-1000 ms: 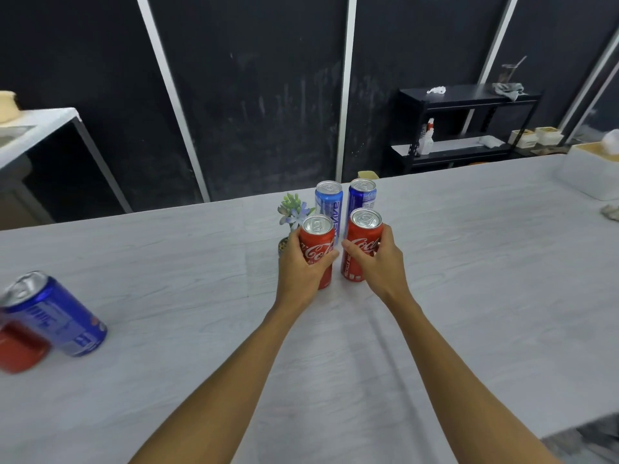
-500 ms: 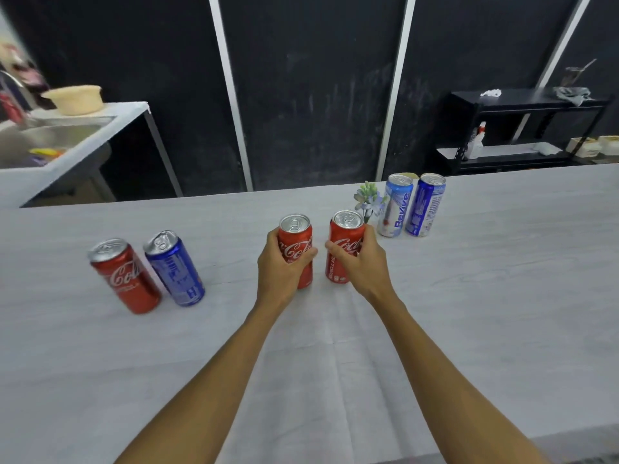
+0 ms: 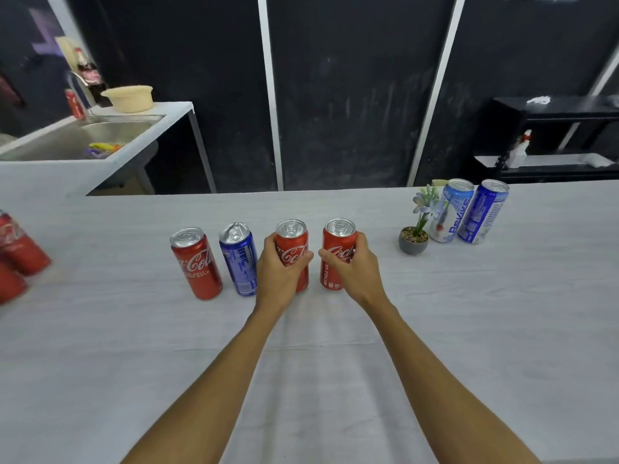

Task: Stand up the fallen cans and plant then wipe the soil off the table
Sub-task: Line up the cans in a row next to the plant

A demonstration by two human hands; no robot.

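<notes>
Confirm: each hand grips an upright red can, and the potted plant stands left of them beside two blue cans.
The head view shows the potted plant right of them, not left, beside the light blue can and dark blue can. The left hand grips one red can, the right hand the other red can, both upright.

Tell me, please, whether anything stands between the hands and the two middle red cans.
Nothing visible does: the left hand has its grip on one red can, the right hand on the other red can beside it.
</notes>
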